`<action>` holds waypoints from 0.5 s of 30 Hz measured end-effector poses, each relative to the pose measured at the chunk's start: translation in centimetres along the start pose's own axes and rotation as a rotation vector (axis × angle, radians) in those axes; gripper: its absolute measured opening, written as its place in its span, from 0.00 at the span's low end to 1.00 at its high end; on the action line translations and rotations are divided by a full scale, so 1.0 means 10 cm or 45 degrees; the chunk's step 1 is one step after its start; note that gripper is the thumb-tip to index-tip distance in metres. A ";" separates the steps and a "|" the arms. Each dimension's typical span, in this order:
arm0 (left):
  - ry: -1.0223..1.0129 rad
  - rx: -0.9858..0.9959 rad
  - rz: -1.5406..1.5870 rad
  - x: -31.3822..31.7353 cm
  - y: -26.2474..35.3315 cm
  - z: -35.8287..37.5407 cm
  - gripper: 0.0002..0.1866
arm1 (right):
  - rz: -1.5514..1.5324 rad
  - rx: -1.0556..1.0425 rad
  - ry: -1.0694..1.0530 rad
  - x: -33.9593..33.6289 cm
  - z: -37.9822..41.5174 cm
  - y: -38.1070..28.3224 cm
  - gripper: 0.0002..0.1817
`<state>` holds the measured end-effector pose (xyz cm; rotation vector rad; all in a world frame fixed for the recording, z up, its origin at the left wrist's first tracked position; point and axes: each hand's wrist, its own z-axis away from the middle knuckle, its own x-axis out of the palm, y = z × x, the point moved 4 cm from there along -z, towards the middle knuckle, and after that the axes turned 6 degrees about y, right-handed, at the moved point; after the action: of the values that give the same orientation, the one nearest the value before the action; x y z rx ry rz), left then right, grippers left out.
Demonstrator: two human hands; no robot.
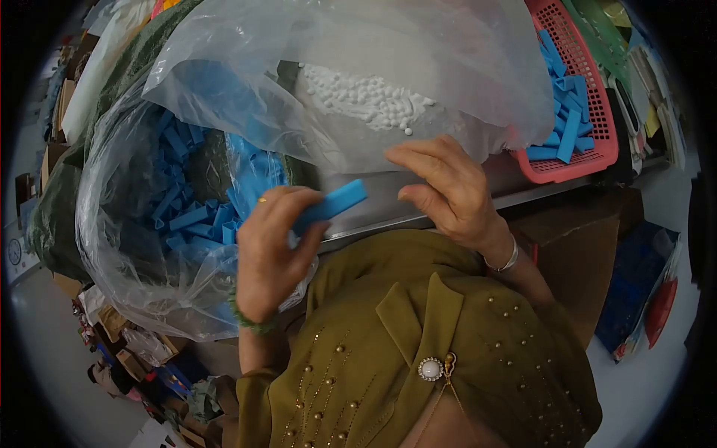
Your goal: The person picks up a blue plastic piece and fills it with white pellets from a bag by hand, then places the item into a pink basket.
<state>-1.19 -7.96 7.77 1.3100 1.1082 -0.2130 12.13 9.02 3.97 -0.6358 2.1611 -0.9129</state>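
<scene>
We pinch a blue piece (345, 198) in our left hand (270, 243) by the counter's (387, 193) near edge, while our right hand (452, 193) is loose, thumb and fingers apart, near little white balls (366, 98).

Gold beads (340, 349) stud the olive top (358, 269) on either side of a white round brooch (430, 369), with a green bracelet (249, 323) up-left of it and a pale bangle (512, 257) up-right.
</scene>
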 end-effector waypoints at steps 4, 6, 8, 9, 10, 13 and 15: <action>0.033 0.664 -0.132 0.63 0.12 -0.22 0.14 | 0.119 -0.021 -0.253 0.08 0.04 0.09 0.19; -0.012 0.786 -0.021 0.82 0.08 -0.40 0.12 | 0.046 0.124 -0.237 0.10 0.14 0.30 0.18; -0.046 0.735 0.294 0.83 0.04 -0.61 0.09 | -0.025 0.260 -0.214 0.06 0.19 0.51 0.17; -0.044 0.553 0.500 0.77 -0.03 -0.75 0.09 | 0.050 0.400 -0.202 0.00 0.23 0.64 0.16; 0.142 0.484 0.249 0.76 -0.19 -0.95 0.11 | 0.123 0.545 -0.190 -0.03 0.26 0.72 0.15; 0.342 0.657 -0.670 0.97 -1.19 -1.67 0.20 | -0.100 0.722 -0.203 -0.02 0.29 0.70 0.14; 0.478 0.652 -0.295 1.29 -1.77 -2.05 0.21 | -0.139 0.662 -0.204 0.03 0.31 0.68 0.14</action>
<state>-17.50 9.32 -10.52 1.7183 1.5969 -0.4585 13.16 11.87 -2.90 -0.5438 1.6619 -1.3679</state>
